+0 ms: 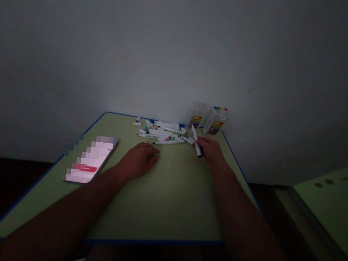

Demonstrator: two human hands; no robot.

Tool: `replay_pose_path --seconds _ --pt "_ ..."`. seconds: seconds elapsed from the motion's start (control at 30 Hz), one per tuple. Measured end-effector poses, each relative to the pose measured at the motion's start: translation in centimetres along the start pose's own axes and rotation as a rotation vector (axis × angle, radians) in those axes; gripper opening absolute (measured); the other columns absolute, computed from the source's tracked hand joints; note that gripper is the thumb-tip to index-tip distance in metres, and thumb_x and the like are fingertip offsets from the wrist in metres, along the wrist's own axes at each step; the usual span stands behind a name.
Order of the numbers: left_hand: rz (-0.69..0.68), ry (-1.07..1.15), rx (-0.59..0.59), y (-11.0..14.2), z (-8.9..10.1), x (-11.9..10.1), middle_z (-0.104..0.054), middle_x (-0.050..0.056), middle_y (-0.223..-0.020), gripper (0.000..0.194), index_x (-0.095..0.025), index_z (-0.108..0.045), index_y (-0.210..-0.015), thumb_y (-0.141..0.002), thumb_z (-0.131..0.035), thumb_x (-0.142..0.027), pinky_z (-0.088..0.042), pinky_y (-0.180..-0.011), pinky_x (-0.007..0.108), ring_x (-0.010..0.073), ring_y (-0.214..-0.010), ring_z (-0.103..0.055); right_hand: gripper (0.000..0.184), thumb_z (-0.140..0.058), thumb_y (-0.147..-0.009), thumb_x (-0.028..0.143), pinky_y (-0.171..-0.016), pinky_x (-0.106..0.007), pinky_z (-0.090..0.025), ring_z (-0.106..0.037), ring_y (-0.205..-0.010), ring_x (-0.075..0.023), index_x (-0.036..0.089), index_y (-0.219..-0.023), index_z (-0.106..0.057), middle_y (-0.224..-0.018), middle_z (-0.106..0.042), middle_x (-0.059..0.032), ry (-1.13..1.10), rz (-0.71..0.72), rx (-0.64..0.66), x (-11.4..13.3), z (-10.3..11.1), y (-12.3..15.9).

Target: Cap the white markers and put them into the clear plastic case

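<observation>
My right hand is closed around a white marker with a dark end. The marker is tilted, its upper end reaching toward a clear plastic case. Resting on the table, my left hand is loosely bent with one finger stretched out, and nothing shows in it. Just beyond it lies a loose pile of several white markers, some apparently uncapped, with caps scattered at the pile's left side. A second clear case stands at the back right with several coloured-ended markers inside.
The green table has a blue edge and its back meets a plain wall. A phone with a lit screen lies at the left, near my left forearm. Another green surface is at the far right.
</observation>
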State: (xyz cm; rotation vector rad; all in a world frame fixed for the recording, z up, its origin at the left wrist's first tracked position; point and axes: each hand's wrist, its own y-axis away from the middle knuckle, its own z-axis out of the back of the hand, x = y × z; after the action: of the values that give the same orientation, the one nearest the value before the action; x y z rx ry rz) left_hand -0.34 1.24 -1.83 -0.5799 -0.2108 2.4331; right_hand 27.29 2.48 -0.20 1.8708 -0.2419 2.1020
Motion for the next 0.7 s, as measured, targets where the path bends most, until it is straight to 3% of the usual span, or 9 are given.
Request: replay_pose_path --seconds 0.2,0.3,0.47,0.7 --pt "0.153 0.016 -0.127 -1.0 0.8 -0.1 -0.075 0.009 -0.107 0.028 -0.019 -0.074 -0.106 -0.089 -0.054 -0.032 -0.053 -0.091 0.040 0.0247 -0.100 -0.067 0.008 -0.060 -0.066 0.020 -0.043 -0.023 -0.036 -0.051 -0.048 -0.0114 0.016 -0.064 -0.066 -0.061 -0.064 -0.0010 0.072 -0.061 0.047 0.5 0.3 0.2" --pt "0.186 -0.015 -0.114 -2.7 1.4 -0.5 -0.076 0.010 -0.107 0.030 -0.017 -0.074 -0.106 -0.089 -0.055 -0.032 -0.054 -0.085 0.038 0.0243 -0.093 -0.068 0.009 -0.058 -0.068 0.018 -0.042 -0.023 -0.038 -0.056 -0.048 -0.0126 0.016 -0.060 -0.062 -0.061 -0.064 -0.0029 0.134 -0.131 0.061 0.8 0.5 0.5" --pt "0.142 -0.103 -0.104 -7.9 1.1 -1.4 -0.076 0.010 -0.107 0.031 -0.018 -0.076 -0.105 -0.089 -0.055 -0.034 -0.052 -0.091 0.038 0.0252 -0.098 -0.068 0.007 -0.059 -0.070 0.014 -0.042 -0.022 -0.039 -0.060 -0.050 -0.0137 0.015 -0.063 -0.061 -0.058 -0.064 -0.0036 0.202 -0.135 0.044 1.1 0.8 0.6" --pt "0.082 -0.257 -0.062 -15.3 -1.4 -2.5 -0.074 0.013 -0.114 0.037 -0.017 -0.077 -0.112 -0.091 -0.050 -0.031 -0.046 -0.102 0.041 0.0283 -0.107 -0.065 0.008 -0.062 -0.072 0.016 -0.040 -0.021 -0.038 -0.060 -0.047 -0.0129 0.015 -0.064 -0.063 -0.058 -0.066 -0.0047 0.194 -0.138 0.024 0.7 1.2 -0.3"
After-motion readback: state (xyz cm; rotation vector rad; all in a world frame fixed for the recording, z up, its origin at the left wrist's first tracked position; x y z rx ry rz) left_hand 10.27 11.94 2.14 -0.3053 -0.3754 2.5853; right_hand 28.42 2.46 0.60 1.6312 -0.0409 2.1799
